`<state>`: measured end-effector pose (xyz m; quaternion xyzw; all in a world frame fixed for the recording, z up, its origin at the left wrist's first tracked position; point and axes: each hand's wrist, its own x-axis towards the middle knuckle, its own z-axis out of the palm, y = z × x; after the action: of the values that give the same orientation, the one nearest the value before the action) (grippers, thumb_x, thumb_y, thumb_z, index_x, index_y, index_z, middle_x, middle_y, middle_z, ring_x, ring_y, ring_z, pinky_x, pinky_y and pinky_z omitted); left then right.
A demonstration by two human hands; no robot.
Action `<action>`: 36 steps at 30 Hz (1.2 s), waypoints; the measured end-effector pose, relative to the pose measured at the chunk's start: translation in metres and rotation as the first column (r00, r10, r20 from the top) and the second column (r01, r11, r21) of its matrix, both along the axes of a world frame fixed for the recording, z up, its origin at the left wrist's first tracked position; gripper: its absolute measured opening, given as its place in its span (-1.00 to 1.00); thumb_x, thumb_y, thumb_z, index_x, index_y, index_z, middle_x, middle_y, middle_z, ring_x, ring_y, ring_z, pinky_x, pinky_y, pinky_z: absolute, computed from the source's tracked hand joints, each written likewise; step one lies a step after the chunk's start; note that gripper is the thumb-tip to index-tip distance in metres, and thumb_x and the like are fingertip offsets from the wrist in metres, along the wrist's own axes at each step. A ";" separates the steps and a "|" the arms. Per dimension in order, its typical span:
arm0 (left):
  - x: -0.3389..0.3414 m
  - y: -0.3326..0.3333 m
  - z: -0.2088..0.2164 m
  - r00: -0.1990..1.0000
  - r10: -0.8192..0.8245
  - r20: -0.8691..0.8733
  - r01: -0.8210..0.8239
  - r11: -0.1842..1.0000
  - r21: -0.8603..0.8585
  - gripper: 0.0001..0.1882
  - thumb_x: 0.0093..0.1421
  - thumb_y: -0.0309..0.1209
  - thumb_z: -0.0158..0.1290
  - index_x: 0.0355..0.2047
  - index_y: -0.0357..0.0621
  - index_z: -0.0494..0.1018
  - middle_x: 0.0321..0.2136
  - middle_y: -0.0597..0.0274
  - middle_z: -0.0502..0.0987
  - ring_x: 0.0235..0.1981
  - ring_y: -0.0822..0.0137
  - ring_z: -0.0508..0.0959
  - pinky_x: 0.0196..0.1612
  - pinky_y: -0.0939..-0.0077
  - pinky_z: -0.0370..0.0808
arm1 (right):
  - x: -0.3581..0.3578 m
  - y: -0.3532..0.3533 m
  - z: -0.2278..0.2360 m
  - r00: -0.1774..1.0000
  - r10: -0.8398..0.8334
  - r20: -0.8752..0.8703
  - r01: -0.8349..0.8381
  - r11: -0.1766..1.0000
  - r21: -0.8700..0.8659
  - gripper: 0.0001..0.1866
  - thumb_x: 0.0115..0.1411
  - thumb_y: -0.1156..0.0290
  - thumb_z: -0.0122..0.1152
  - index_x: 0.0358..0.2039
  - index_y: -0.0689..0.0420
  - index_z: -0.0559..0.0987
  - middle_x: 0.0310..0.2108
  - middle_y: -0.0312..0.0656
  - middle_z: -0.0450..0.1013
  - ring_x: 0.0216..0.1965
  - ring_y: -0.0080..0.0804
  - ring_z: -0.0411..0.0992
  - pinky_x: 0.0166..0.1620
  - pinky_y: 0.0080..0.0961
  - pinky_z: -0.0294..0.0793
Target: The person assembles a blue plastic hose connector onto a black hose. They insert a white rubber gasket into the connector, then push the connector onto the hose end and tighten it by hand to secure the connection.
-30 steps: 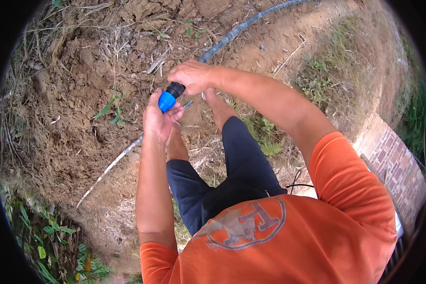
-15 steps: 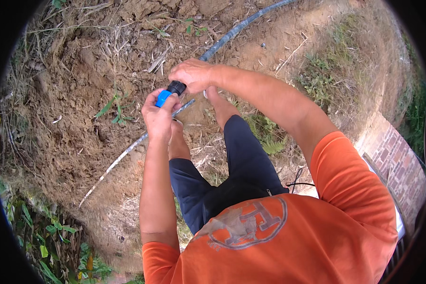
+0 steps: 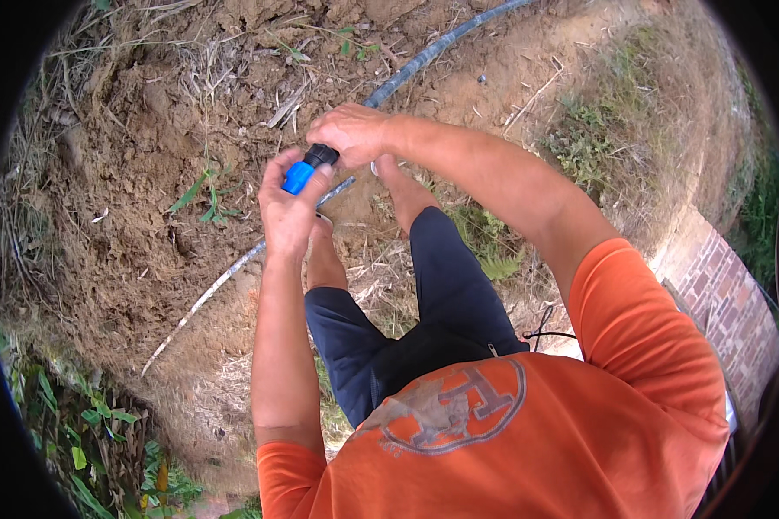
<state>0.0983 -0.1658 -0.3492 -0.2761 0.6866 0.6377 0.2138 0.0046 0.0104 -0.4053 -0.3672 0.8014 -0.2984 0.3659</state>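
Observation:
A pipe fitting [image 3: 299, 177] with a blue body and a black ribbed nut sits between my two hands. My left hand [image 3: 290, 203] is closed around the blue body, thumb on one side and fingers on the other. Just right of the black nut, my right hand [image 3: 350, 137] is wrapped round the end of a grey-blue pipe [image 3: 441, 48]. That pipe runs off to the upper right. Its end is hidden under my right hand, so I cannot tell how far it reaches into the nut.
A thinner, dirt-streaked pipe [image 3: 208, 294] lies on the soil below my left hand. My feet stand close behind the fitting. Broken brown earth [image 3: 138, 190] spreads to the left. Leafy plants [image 3: 95, 424] grow at lower left, and a brick surface [image 3: 731, 290] stands at right.
My left thumb and fingers have shifted on the blue body, showing more of it. The fitting has moved very slightly left and upward. My right hand stays on the pipe.

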 end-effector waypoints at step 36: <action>-0.033 -0.046 -0.070 0.817 0.366 0.446 -0.564 0.673 0.479 -0.64 0.28 -0.41 0.22 0.02 -0.28 0.45 -0.17 -0.04 0.58 -0.24 0.05 0.64 -0.25 0.40 0.67 | -0.043 -0.026 -0.037 0.993 0.035 -0.112 -0.038 0.999 -0.030 -0.68 -0.03 0.34 0.43 -0.29 0.13 0.52 -0.28 -0.07 0.53 -0.14 0.05 0.55 -0.09 -0.03 0.57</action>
<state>0.0649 -0.2117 -0.4193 -0.4604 0.3149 0.7995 0.2228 -0.0389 -0.0153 -0.4420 -0.4037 0.8089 -0.2833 0.3201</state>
